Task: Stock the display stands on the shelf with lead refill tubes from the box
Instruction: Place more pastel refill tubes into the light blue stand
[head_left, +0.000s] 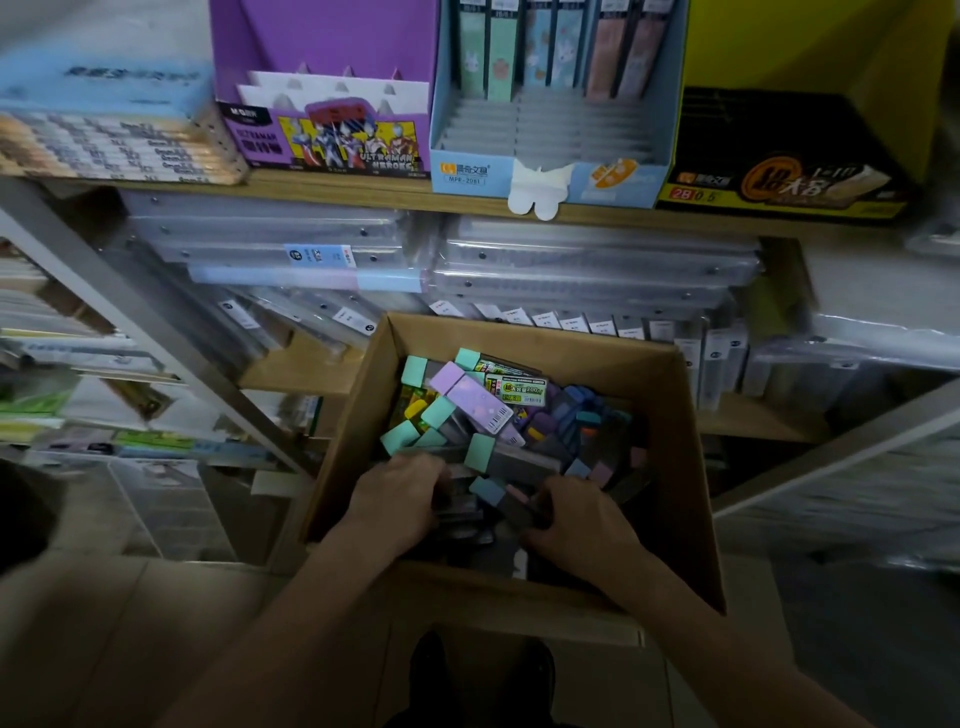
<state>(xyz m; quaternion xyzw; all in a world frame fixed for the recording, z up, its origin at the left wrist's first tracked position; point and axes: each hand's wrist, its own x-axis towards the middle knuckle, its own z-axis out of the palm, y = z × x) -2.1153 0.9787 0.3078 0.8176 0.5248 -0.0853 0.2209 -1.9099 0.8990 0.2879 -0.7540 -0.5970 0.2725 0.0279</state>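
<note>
Hugging box (685, 493) edge, left hand (397, 501), right hand (584, 525) seemingly hold tubes (470, 397).

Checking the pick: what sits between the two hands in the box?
In the head view, lead refill tubes, one blue-capped, lie between the left hand and right hand.

Both bare forearms reach forward from the lower edge of the view and draw close together at the wrists, which bend slightly downward. The left hand (400, 493) lies knuckles up, its fingers curled over a bunch of small dark plastic lead refill tubes (460, 512), fingertips hidden. The right hand (579, 519), just beside it and a little nearer the body, also shows its back, fingers tucked inward and gripping the same tubes.
</note>
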